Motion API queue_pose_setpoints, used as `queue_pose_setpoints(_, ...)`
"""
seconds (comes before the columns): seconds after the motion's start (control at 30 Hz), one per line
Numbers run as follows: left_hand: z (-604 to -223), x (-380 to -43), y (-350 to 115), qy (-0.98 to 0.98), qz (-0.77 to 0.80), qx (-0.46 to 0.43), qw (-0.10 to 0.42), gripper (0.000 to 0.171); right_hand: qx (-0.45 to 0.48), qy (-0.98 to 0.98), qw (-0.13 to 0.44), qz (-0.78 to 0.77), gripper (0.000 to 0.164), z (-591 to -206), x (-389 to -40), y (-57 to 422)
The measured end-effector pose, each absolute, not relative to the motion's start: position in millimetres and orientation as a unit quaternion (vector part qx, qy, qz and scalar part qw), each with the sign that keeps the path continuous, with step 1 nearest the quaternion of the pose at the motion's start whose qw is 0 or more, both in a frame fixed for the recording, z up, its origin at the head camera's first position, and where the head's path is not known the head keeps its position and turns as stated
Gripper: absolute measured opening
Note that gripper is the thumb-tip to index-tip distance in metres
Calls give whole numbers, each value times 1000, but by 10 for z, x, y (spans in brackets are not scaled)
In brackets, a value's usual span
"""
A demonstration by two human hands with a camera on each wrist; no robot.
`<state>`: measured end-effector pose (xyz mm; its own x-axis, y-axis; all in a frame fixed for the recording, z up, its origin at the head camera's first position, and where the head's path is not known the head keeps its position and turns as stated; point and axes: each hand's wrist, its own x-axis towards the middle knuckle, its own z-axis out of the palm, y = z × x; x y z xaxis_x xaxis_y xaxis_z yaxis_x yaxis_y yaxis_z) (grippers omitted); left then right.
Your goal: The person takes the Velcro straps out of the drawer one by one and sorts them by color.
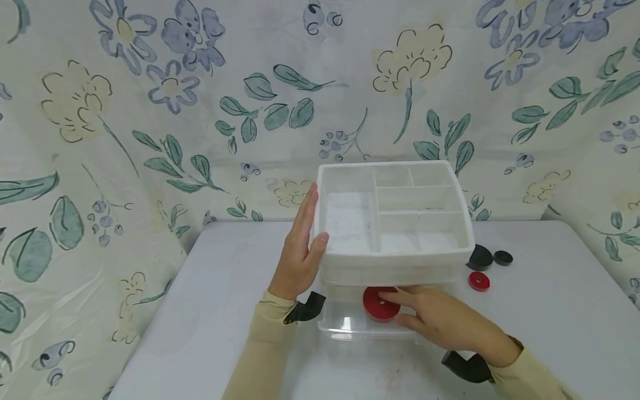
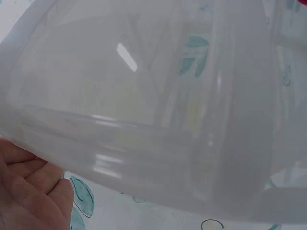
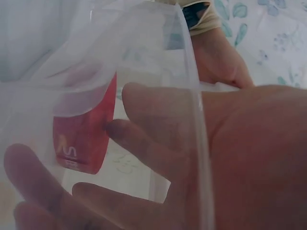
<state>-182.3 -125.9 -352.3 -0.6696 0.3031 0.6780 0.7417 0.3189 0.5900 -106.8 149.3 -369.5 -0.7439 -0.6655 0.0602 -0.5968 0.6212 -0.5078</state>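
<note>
A white organizer box (image 1: 395,269) with a sectioned top stands on the table, its clear drawer (image 1: 345,319) pulled out at the front. My left hand (image 1: 298,250) rests along the box's left side, fingers straight, thumb at the front corner. In the drawer lies a thick red disc (image 1: 375,306) with a small hole in its middle. My right hand (image 1: 445,316) reaches into the drawer from the right, a fingertip touching the disc and the thumb near its edge. Through the clear wall in the right wrist view, the red disc (image 3: 84,139) shows pale lettering, and my fingers are spread.
Right of the box lie a small red ring (image 1: 479,281), a black round piece (image 1: 481,258) and a small black disc (image 1: 503,258). The white table (image 1: 230,294) meets a flower-printed cloth (image 1: 250,183) at the back and left. Black wrist mounts (image 1: 306,307) sit at both cuffs.
</note>
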Motion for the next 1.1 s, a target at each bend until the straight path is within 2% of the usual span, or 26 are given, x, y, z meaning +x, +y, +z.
queue_pose_setpoints(0.3,-3521,-1821,-1246,-776,-482,-338,227,69,-342,889,95,-290,40,-3697,-1113,1490)
queue_pose_setpoints(0.53,-3521,-1817,-1244,-777,-481,-337,229,68,-284,885,126,-346,38,-3697,-1110,1456)
queue_pose_setpoints(1.1,-3520,-1829,-1255,-776,-479,-339,231,68,-238,895,112,-361,36,-3694,-1094,1374)
